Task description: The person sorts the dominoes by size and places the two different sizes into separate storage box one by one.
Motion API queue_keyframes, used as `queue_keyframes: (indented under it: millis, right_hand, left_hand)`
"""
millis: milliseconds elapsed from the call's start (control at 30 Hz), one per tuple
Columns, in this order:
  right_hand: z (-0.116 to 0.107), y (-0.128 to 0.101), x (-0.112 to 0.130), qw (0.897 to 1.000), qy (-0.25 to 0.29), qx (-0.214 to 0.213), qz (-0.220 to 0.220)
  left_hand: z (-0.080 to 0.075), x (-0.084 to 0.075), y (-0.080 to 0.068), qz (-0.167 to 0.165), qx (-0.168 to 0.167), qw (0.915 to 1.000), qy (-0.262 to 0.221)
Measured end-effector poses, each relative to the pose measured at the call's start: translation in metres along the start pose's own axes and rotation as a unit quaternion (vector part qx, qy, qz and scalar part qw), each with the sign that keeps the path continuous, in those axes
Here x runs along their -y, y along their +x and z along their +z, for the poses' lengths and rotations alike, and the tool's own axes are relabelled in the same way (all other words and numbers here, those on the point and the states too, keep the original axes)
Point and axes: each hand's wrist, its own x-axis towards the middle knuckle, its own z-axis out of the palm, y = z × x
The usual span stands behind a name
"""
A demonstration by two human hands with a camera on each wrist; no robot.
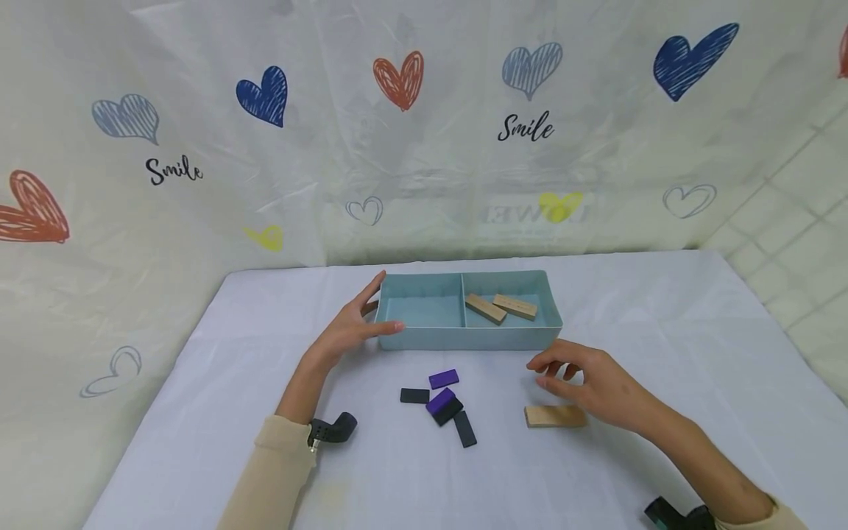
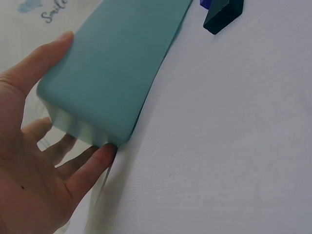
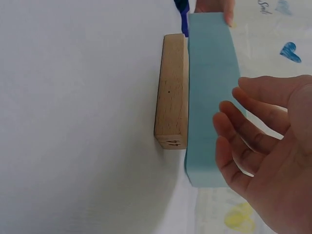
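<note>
My left hand [image 1: 347,327] holds the left end of a light teal two-compartment box [image 1: 464,338], thumb over the front rim and fingers spread along the end wall. Two wooden blocks [image 1: 486,309] lie in its right compartment; no block shows in the left one. Near the box's front right corner, my right hand [image 1: 592,379] hovers with loosely bent fingers, nothing between them. One wooden block [image 1: 555,417] lies on the table below that hand; the right wrist view shows numerals on the end of this wooden block [image 3: 170,92].
In front of the box lies a loose group of small purple blocks [image 1: 444,379] and black blocks [image 1: 466,429], one pair touching. White cloth [image 1: 371,478] covers the table. Behind stands a printed sheet [image 1: 430,154] with hearts.
</note>
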Motion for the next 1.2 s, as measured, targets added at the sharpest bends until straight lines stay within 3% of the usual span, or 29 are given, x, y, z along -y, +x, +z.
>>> queue_keyframes:
  millis: [333,600,1200]
  right_hand:
    - [0.001,-0.008,-0.004,0.999,0.02,0.029,0.0]
    - [-0.003,-0.02,-0.011,0.997,0.029,0.07,-0.026]
    - [-0.001,-0.027,-0.019,0.994,0.019,0.105,-0.002]
  left_hand:
    - [-0.001,0.002,-0.001,-0.002,0.001,1.0,0.003]
    - [0.0,0.001,0.001,0.001,-0.001,1.0,0.003]
    - [0.0,0.001,0.001,0.002,0.001,1.0,-0.004]
